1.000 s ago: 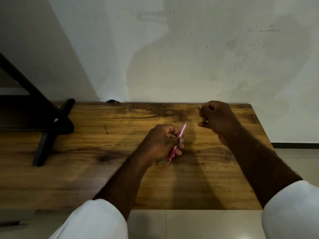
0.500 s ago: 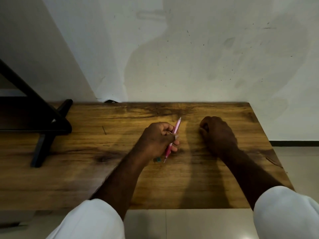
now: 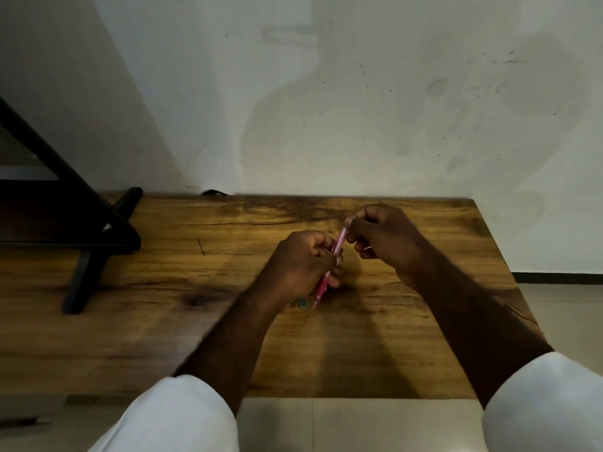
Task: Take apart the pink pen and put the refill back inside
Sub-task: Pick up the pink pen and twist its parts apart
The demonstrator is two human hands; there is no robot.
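The pink pen [image 3: 337,244] stands tilted over the middle of the wooden table [image 3: 163,321], tip down and near the board. My left hand [image 3: 303,265] is closed around its lower half. My right hand [image 3: 381,234] pinches the pen's upper end between thumb and fingers. A pale thin piece shows under the right hand's fingers; I cannot tell what it is. The pen's middle is visible between the two hands; the rest is hidden by fingers.
A small dark green bit [image 3: 301,303] lies on the table just left of the pen tip. A black stand [image 3: 85,243] occupies the table's left end. The white wall rises behind the far edge. The table's right edge and the tiled floor [image 3: 554,308] are close by.
My right hand rose from the table beside the pen and took hold of the pen's top end. My left hand kept its grip on the pen and barely moved.
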